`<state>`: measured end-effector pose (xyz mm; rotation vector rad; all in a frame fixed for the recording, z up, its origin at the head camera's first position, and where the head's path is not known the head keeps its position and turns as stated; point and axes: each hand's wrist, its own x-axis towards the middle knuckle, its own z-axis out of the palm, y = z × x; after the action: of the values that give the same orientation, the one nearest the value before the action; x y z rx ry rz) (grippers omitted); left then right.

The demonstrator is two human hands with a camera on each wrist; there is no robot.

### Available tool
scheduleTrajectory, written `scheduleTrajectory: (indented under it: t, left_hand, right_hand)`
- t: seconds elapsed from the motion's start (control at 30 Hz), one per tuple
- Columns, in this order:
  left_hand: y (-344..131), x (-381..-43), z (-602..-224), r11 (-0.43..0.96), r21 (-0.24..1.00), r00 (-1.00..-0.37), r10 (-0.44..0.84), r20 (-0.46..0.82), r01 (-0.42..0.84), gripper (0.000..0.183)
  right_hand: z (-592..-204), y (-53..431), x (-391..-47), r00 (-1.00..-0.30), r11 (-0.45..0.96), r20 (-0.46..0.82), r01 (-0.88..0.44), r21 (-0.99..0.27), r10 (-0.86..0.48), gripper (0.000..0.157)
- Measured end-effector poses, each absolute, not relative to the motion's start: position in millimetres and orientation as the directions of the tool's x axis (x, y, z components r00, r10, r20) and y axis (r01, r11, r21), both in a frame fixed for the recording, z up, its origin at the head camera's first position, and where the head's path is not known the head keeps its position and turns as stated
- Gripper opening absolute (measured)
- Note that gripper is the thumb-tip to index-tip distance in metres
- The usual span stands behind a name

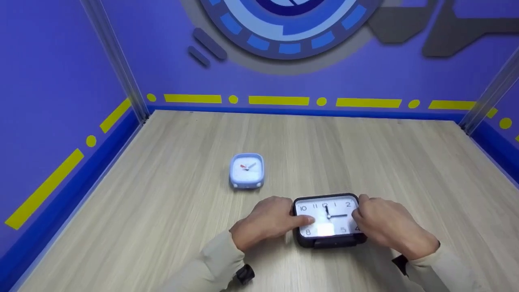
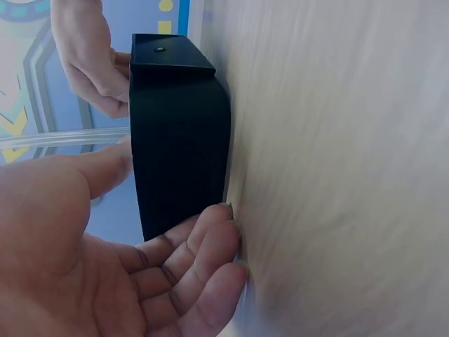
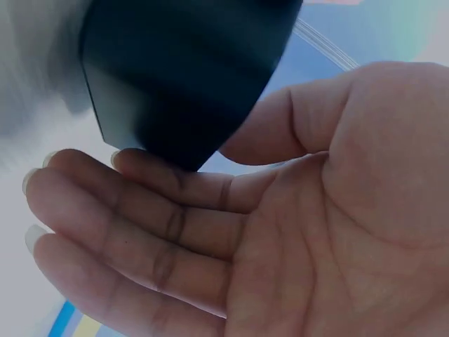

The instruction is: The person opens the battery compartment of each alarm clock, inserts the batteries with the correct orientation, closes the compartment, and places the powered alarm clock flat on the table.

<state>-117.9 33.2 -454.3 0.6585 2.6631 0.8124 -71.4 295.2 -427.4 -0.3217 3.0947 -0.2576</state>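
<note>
A black rectangular alarm clock (image 1: 332,227) with a white numbered face is held between both hands at the front of the table. My left hand (image 1: 269,219) grips its left end, the thumb lying over the front of the face. At the opposite end, my right hand (image 1: 387,221) pinches the frame between thumb and fingers. In the left wrist view, the clock's dark casing (image 2: 179,140) is seen from the side, fingers curled round its back edge. The right wrist view has the casing (image 3: 175,77) between the thumb and index finger.
A small light-blue square clock (image 1: 247,169) lies behind and to the left of the black one, face up. The wood-grain table (image 1: 170,170) is bordered by blue-purple panels (image 1: 52,81) with yellow markings, joined by metal corner posts (image 1: 117,56).
</note>
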Motion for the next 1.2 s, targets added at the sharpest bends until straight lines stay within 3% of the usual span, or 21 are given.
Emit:
scheduleTrajectory:
  t: [0.2,0.83,1.2]
  left_hand:
    - [32,-119,-453,0.744,0.55,-0.856,0.508,-0.096,0.379,0.045]
    - [31,-117,-455,0.786,0.46,-0.861,0.502,-0.084,0.413,0.047]
    - [23,-119,-440,0.782,0.447,-0.784,0.573,-0.24,0.435,0.043]
  right_hand:
    - [-432,296,-73,-0.974,0.964,-0.09,-0.19,-0.186,-0.21,0.017]
    - [-433,298,-74,-0.958,0.961,-0.124,-0.243,-0.134,-0.259,0.019]
    - [-428,296,-72,-0.953,0.965,-0.165,-0.24,-0.101,-0.254,0.022]
